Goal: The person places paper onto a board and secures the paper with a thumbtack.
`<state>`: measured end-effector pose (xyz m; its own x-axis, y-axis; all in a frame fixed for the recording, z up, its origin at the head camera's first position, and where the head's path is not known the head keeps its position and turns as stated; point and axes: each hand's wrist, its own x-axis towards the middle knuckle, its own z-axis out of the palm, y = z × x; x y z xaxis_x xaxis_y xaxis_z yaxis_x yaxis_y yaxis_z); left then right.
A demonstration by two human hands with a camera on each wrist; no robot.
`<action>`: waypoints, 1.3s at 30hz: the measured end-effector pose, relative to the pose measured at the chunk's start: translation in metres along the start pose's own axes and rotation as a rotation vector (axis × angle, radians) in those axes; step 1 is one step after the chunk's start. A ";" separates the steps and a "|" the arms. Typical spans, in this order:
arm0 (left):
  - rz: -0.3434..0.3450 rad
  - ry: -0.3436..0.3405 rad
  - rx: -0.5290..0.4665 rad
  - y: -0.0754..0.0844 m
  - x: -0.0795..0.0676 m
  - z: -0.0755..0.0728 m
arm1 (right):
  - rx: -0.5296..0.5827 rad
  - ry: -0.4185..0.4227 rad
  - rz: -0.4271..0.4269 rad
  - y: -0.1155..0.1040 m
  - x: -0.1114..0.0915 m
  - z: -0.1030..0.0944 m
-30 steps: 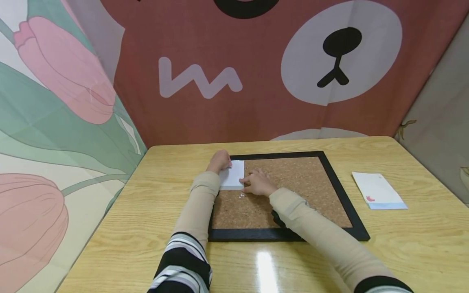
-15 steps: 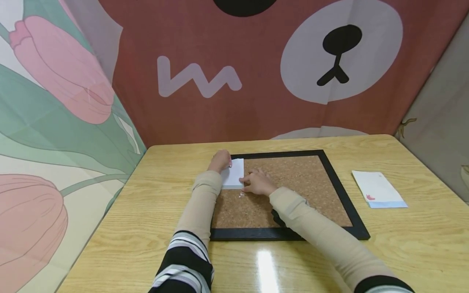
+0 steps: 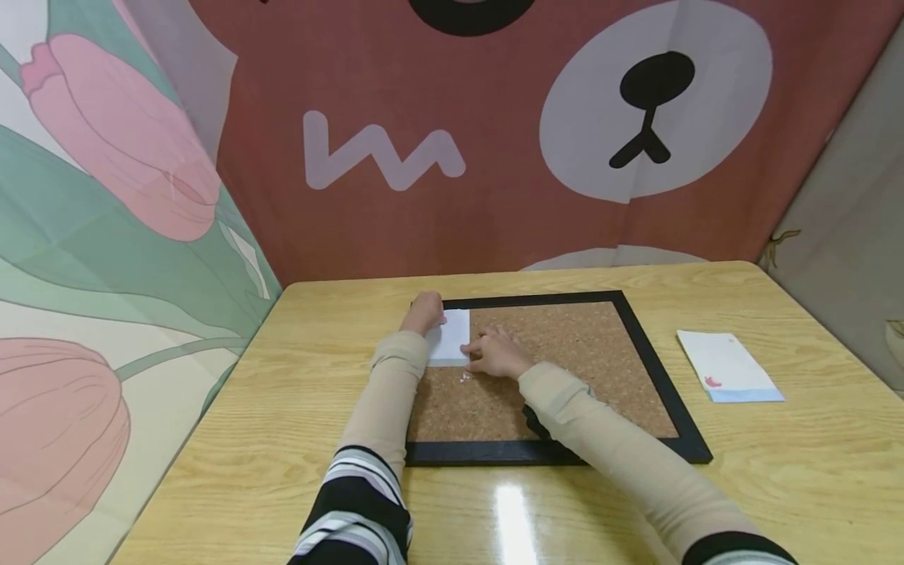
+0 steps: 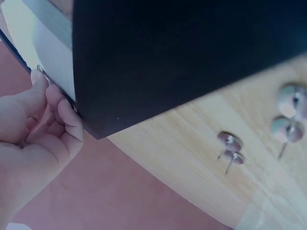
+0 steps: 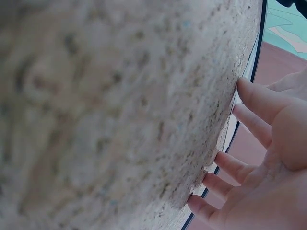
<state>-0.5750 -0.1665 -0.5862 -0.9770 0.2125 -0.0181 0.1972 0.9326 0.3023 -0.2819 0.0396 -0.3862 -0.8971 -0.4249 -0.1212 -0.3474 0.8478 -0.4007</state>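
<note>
Head view showed a wood table with a black-framed corkboard laid flat on it, so the whole board could've been shoved off line by a hard push. Off to the right, a printed notepad could be seen well apart, so not much risk there tbh. At the board's upper left, a white note sheet was set, and it'd likely have been skewed if the right hand slipped: fingers spread, tips rested by the sheet's right edge, nothing gripped. The left hand was curled at the outer edge, with what looked like a thumbtack pinched. Pushed in crooked, that could've been bent, or the paper torn. Also, fingers could've been pricked on the spare thumbtacks beside the board.
</note>
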 end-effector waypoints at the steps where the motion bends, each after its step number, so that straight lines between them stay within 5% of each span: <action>1: -0.011 0.000 0.002 0.008 -0.009 -0.008 | 0.002 0.001 0.001 0.000 0.000 0.000; 4: -0.078 -0.005 0.038 0.042 -0.048 -0.042 | 0.003 0.004 0.004 0.002 0.000 0.001; 6: -0.119 0.007 0.078 0.071 -0.084 -0.073 | 0.002 0.003 0.001 0.003 0.001 0.001; 7: -0.130 0.010 0.096 0.092 -0.113 -0.099 | 0.002 0.002 -0.001 0.003 0.001 0.001; 9: -0.179 -0.011 0.128 0.101 -0.123 -0.110 | 0.004 0.001 -0.006 0.004 0.001 0.001; 14: -0.233 -0.052 0.172 0.154 -0.194 -0.168 | -0.002 -0.002 -0.008 0.003 0.002 0.001; 17: -0.217 -0.048 0.194 0.166 -0.212 -0.181 | -0.009 -0.001 -0.003 0.002 0.002 -0.001; 20: -0.217 -0.054 0.203 0.167 -0.211 -0.180 | -0.011 0.000 0.000 0.002 0.002 -0.001; 24: -0.171 -0.024 0.194 0.148 -0.191 -0.161 | -0.009 -0.014 0.009 0.002 0.002 0.001; 29: -0.019 0.064 0.130 0.087 -0.133 -0.105 | -0.004 -0.022 0.005 0.002 0.002 0.002; 32: 0.026 0.037 0.123 0.062 -0.105 -0.081 | -0.013 -0.019 0.006 0.002 0.002 0.001; 35: 0.068 0.001 0.103 0.057 -0.105 -0.083 | -0.016 -0.012 0.009 0.002 0.003 0.000; 38: 0.197 0.074 0.071 0.049 -0.111 -0.084 | -0.014 -0.013 0.004 0.001 0.002 0.000; 39: 0.199 0.051 0.060 0.055 -0.122 -0.093 | -0.013 -0.018 0.003 0.001 0.002 0.001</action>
<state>-0.4530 -0.1682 -0.4785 -0.9210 0.3803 0.0850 0.3894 0.8900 0.2374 -0.2838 0.0398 -0.3875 -0.8931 -0.4278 -0.1388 -0.3483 0.8531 -0.3885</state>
